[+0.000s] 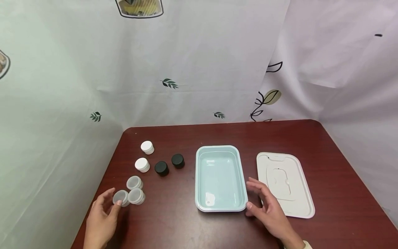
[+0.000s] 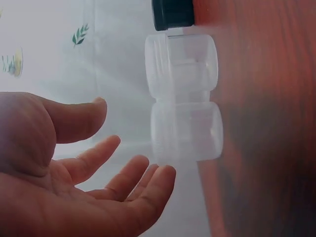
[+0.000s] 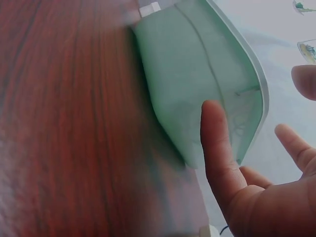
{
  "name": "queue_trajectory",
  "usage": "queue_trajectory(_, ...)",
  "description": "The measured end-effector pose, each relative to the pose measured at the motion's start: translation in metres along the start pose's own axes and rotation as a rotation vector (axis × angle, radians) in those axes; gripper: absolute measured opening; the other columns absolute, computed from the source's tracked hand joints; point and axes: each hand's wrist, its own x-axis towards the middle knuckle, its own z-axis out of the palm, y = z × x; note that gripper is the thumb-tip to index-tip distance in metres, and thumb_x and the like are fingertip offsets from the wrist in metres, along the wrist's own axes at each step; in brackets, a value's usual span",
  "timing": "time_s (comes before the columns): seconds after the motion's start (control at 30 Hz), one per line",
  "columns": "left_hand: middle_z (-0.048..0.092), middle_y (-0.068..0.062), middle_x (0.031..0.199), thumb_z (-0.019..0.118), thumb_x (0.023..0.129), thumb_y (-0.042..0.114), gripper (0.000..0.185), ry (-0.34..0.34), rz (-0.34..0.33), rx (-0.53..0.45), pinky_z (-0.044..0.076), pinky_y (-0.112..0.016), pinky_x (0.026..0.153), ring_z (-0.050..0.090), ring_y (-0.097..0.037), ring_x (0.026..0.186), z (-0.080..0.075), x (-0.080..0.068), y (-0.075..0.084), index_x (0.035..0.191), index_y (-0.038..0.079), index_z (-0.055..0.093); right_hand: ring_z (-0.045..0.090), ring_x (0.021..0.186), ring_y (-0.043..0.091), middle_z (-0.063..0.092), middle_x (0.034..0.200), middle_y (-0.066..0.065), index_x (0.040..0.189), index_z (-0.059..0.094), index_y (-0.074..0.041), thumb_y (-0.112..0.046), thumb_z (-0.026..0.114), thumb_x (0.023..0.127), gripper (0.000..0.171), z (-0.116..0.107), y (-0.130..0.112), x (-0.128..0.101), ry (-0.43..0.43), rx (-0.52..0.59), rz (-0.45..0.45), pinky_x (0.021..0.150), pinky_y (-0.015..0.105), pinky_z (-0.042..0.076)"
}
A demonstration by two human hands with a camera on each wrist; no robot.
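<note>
Three clear small jars [image 1: 134,182] sit in a cluster at the table's front left. My left hand [image 1: 113,200] is open right beside the nearest one [image 1: 120,197], fingers spread. In the left wrist view the fingers [image 2: 123,163] stand a little apart from two clear jars [image 2: 187,131]. An empty pale blue tray [image 1: 219,178] lies in the middle. My right hand [image 1: 253,193] is open at its near right corner, fingers relaxed and gripping nothing. The right wrist view shows the tray's wall [image 3: 197,74] just beyond the index finger [image 3: 215,133].
Two white-capped jars [image 1: 147,147] and two black-capped jars [image 1: 161,168] stand behind the clear ones. A white lid [image 1: 284,183] lies flat right of the tray. The dark red table [image 1: 174,221] is backed by white curtains.
</note>
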Motion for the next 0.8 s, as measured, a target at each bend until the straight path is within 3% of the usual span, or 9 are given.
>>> queue_trajectory(0.13,0.046,-0.026,0.154,0.064,0.103,0.002,0.057,-0.038,-0.045,-0.085,0.045,-0.008,0.101,0.048,-0.048,0.145,0.000,0.003,-0.006,0.157,0.005,0.044,0.057,0.133,0.007,0.038,0.163,-0.005,0.149,0.045,0.004,0.010,0.062,0.099,0.053,0.001,0.002,0.000,-0.012,0.020,0.033,0.063,0.046,0.064)
queue_trajectory(0.37,0.040,-0.031,0.160,0.062,0.102,-0.004,0.067,-0.130,-0.083,-0.154,0.046,-0.001,0.085,0.044,-0.046,0.145,0.001,0.009,-0.015,0.162,0.003,0.034,0.056,0.135,0.008,0.035,0.163,0.002,0.152,0.044,0.001,0.008,0.062,0.100,0.056,0.006,0.005,-0.001,-0.027,0.059,0.093,0.066,0.049,0.065)
queue_trajectory(0.4,0.039,-0.032,0.161,0.062,0.102,-0.004,0.069,-0.150,-0.094,-0.169,0.041,0.003,0.079,0.045,-0.045,0.144,0.002,0.010,-0.016,0.163,0.004,0.032,0.056,0.135,0.008,0.035,0.164,0.003,0.152,0.043,0.001,0.008,0.062,0.100,0.056,0.006,0.005,-0.001,-0.032,0.068,0.096,0.066,0.049,0.065)
queue_trajectory(0.53,0.038,-0.032,0.161,0.063,0.102,-0.003,0.074,-0.198,-0.126,-0.200,0.047,-0.002,0.076,0.046,-0.039,0.140,0.003,0.013,-0.021,0.166,0.005,0.027,0.055,0.138,0.009,0.033,0.165,0.005,0.154,0.041,0.002,0.009,0.061,0.100,0.058,0.008,0.006,-0.002,-0.052,0.104,0.095,0.070,0.051,0.065)
queue_trajectory(0.73,0.042,-0.026,0.160,0.067,0.103,0.005,0.074,-0.241,-0.109,-0.249,0.049,-0.005,0.080,0.048,0.012,0.114,0.003,0.015,-0.028,0.165,0.007,0.027,0.055,0.140,0.010,0.032,0.165,0.005,0.154,0.039,0.004,0.010,0.061,0.100,0.059,0.009,0.007,-0.002,-0.058,0.137,0.081,0.073,0.050,0.065)
queue_trajectory(0.8,0.044,-0.025,0.159,0.069,0.102,0.006,0.075,-0.256,-0.110,-0.263,0.050,-0.005,0.081,0.044,0.020,0.106,0.004,0.016,-0.029,0.165,0.007,0.028,0.056,0.139,0.010,0.032,0.165,0.005,0.155,0.038,0.005,0.011,0.061,0.100,0.060,0.008,0.008,-0.002,-0.063,0.153,0.078,0.075,0.049,0.065)
